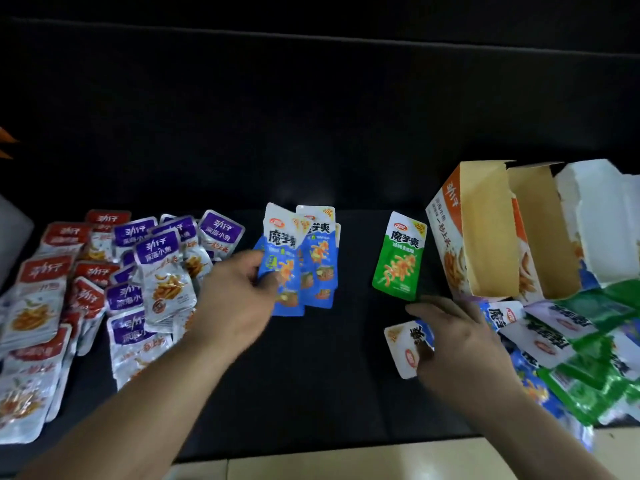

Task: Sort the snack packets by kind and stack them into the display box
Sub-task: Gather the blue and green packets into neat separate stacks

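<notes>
My left hand (239, 296) grips a blue snack packet (280, 261) at its lower left corner, on top of a small stack of blue packets (320, 261) in the middle of the black surface. My right hand (457, 337) holds another blue packet (407, 348) face up, upside down, near the front. A single green packet (400, 258) lies between the blue stack and the open orange-and-white display box (485, 233). Red packets (41, 278) and purple packets (162, 265) lie grouped at the left.
A torn white box (595, 216) stands to the right of the display box. A mixed heap of green and blue packets (588, 348) fills the right front. A light-coloured floor strip (346, 459) runs below the surface's front edge.
</notes>
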Tool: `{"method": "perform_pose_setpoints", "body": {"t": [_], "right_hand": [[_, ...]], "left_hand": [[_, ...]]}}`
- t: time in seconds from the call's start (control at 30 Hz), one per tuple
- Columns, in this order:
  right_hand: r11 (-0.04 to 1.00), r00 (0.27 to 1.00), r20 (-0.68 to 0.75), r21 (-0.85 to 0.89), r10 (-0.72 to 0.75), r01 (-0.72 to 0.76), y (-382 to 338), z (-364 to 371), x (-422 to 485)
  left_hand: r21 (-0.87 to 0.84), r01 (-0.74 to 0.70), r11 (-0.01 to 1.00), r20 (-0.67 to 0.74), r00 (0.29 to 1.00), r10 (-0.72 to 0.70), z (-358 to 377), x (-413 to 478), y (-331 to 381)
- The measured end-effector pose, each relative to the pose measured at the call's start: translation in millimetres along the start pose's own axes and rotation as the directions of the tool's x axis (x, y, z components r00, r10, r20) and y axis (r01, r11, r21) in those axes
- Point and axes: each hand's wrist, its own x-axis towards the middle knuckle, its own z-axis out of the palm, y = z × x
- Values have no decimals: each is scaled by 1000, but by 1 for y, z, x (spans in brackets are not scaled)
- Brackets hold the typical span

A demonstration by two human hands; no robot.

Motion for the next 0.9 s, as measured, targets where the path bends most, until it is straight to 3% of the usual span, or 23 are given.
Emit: {"method": "perform_pose_setpoints", "body": {"t": [0.07,0.17,0.23,0.33,0.5,0.6,0.67,0.8,0.9], "right_hand": [[993,994,104,-113,37,-25,3,1,2],[995,998,61,-97,-12,18,9,11,6],[986,995,-54,-147,-83,74,21,20,11],[976,983,-113,-180,-144,122,25,17,19],[976,939,-284,-148,-195,158,15,-9,19],[978,936,-311,72,-166,197,0,-31,16],[943,969,-241,310,-49,125,-16,-33,22],[651,988,59,747,142,-138,-46,-11,44],[579,982,133,793,138,-188,-67,8,66]], "left_hand": [[187,-38,982,-17,999,42,1,8,-12],[410,-100,907,-45,991,129,9,8,-25],[511,-179,841,-36,973,229,16,7,-30],[534,-254,806,9,955,296,26,6,-30],[529,-255,810,-8,952,305,41,-5,-22],[443,-282,851,-4,949,317,46,-13,-16],[400,-286,871,-10,949,316,47,-16,-15],[219,-225,949,-41,970,240,43,-15,-19],[97,-160,982,-66,984,167,40,-15,-27]]}}
